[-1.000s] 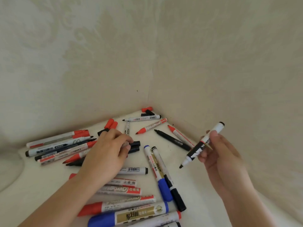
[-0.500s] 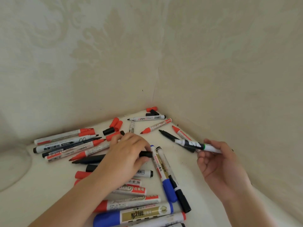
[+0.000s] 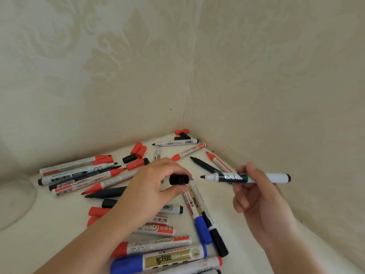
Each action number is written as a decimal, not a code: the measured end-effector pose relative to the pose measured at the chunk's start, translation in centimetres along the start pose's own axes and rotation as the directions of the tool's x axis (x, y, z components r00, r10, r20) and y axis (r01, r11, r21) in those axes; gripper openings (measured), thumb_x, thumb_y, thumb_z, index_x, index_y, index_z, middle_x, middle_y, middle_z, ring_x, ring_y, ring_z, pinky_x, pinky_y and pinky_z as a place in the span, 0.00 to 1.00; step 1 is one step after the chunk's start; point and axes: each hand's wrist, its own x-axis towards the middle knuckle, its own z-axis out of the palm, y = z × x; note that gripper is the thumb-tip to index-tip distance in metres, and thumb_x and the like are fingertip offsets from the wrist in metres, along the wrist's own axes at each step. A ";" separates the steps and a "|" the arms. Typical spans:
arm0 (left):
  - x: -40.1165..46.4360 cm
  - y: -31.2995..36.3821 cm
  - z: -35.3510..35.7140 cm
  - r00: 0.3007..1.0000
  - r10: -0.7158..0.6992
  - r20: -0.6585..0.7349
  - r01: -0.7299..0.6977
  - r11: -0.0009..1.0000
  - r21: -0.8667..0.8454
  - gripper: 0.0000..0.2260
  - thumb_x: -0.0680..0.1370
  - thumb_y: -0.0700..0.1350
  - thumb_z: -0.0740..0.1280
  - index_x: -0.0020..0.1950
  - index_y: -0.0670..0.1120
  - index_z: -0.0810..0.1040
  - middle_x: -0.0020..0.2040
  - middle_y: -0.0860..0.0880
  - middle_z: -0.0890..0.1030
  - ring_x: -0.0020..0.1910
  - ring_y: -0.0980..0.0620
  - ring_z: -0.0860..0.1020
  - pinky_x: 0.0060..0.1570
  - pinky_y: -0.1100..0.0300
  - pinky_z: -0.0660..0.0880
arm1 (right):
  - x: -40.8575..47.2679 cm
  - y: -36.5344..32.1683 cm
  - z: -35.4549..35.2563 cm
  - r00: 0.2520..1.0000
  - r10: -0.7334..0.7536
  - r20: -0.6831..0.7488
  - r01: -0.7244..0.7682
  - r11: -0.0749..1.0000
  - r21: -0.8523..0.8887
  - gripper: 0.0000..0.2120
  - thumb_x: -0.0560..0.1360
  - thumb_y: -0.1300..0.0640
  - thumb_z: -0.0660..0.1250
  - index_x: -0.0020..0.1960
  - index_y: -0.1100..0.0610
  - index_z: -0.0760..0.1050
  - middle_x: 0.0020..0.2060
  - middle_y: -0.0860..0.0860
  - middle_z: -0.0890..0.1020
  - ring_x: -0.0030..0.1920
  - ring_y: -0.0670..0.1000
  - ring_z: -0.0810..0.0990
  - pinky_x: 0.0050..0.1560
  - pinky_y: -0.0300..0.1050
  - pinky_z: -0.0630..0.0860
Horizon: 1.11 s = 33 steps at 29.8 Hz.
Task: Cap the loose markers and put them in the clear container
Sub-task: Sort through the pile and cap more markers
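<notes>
My right hand grips an uncapped white marker with a black label, held level with its black tip pointing left. My left hand pinches a black cap, its open end facing that tip a short gap away. Beneath both hands several red, black and blue markers and loose caps lie scattered on the white surface. At the far left edge I see the curved rim of the clear container.
Two cream patterned walls meet in a corner right behind the pile. Uncapped markers lie close to that corner. The wall on the right runs close beside my right hand.
My left hand has lifted the black cap off the pile and turned it toward the marker. My right hand has swung the marker level, tip pointing left at the cap.
</notes>
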 end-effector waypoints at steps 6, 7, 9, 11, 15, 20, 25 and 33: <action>0.0 0.0 0.1 0.999 0.032 -0.002 -0.032 0.999 -0.030 0.13 0.67 0.56 0.67 0.51 0.58 0.79 0.44 0.62 0.78 0.49 0.65 0.75 0.50 0.75 0.69 | -0.1 0.3 0.2 1.000 -0.014 0.020 0.015 0.997 -0.073 0.10 0.67 0.52 0.64 0.32 0.57 0.78 0.23 0.53 0.73 0.22 0.49 0.67 0.22 0.37 0.66; 0.0 0.0 0.1 0.999 0.038 0.003 -0.038 0.999 -0.030 0.15 0.67 0.58 0.65 0.51 0.58 0.79 0.44 0.62 0.78 0.48 0.65 0.75 0.49 0.75 0.69 | -0.1 0.3 0.3 1.000 -0.013 0.027 0.015 0.997 -0.076 0.10 0.67 0.52 0.64 0.32 0.57 0.78 0.23 0.53 0.73 0.22 0.49 0.67 0.22 0.37 0.66; 0.0 0.0 0.1 0.999 0.052 0.016 -0.052 0.998 -0.020 0.17 0.66 0.61 0.63 0.52 0.59 0.79 0.44 0.62 0.78 0.47 0.65 0.74 0.46 0.75 0.68 | -0.2 0.4 0.3 0.999 -0.015 0.041 0.019 0.996 -0.086 0.10 0.66 0.51 0.66 0.33 0.57 0.78 0.23 0.53 0.73 0.22 0.49 0.68 0.22 0.38 0.67; -0.1 0.0 0.3 0.997 0.071 0.033 -0.071 0.997 -0.004 0.16 0.67 0.61 0.64 0.53 0.59 0.79 0.44 0.62 0.77 0.47 0.65 0.74 0.45 0.74 0.68 | -0.1 0.5 0.2 0.998 -0.013 0.059 0.019 0.995 -0.097 0.09 0.62 0.50 0.72 0.33 0.56 0.78 0.24 0.53 0.74 0.23 0.48 0.68 0.22 0.39 0.67; -0.2 0.0 0.5 0.988 0.152 0.035 -0.154 0.986 0.060 0.18 0.70 0.61 0.61 0.56 0.57 0.79 0.44 0.61 0.76 0.47 0.62 0.75 0.46 0.70 0.72 | 0.0 0.7 0.1 0.996 -0.013 0.086 0.019 0.997 -0.073 0.18 0.56 0.43 0.76 0.35 0.56 0.79 0.24 0.52 0.74 0.22 0.48 0.69 0.22 0.39 0.68; -0.2 0.6 0.6 0.979 0.192 0.062 -0.198 0.973 0.116 0.21 0.73 0.61 0.58 0.59 0.53 0.78 0.42 0.58 0.77 0.45 0.60 0.75 0.47 0.65 0.72 | -0.1 0.8 0.1 0.991 -0.015 0.135 0.023 0.998 -0.055 0.23 0.53 0.38 0.76 0.35 0.56 0.79 0.24 0.52 0.75 0.22 0.47 0.70 0.23 0.39 0.69; -0.4 1.0 0.8 0.973 0.146 0.178 -0.191 0.945 0.264 0.28 0.73 0.66 0.45 0.51 0.51 0.77 0.33 0.56 0.75 0.32 0.58 0.74 0.30 0.65 0.71 | -0.2 1.3 0.7 0.989 0.027 0.145 -0.015 0.997 -0.079 0.20 0.57 0.41 0.76 0.35 0.57 0.80 0.23 0.53 0.75 0.22 0.47 0.71 0.22 0.38 0.69; -0.9 1.9 2.0 0.957 0.271 0.102 -0.277 0.752 0.599 0.27 0.80 0.58 0.40 0.32 0.49 0.70 0.20 0.56 0.66 0.17 0.59 0.64 0.14 0.65 0.63 | -0.9 1.5 1.6 0.983 0.161 0.083 -0.161 0.987 -0.002 0.14 0.68 0.49 0.61 0.31 0.57 0.77 0.19 0.57 0.72 0.17 0.50 0.66 0.18 0.38 0.63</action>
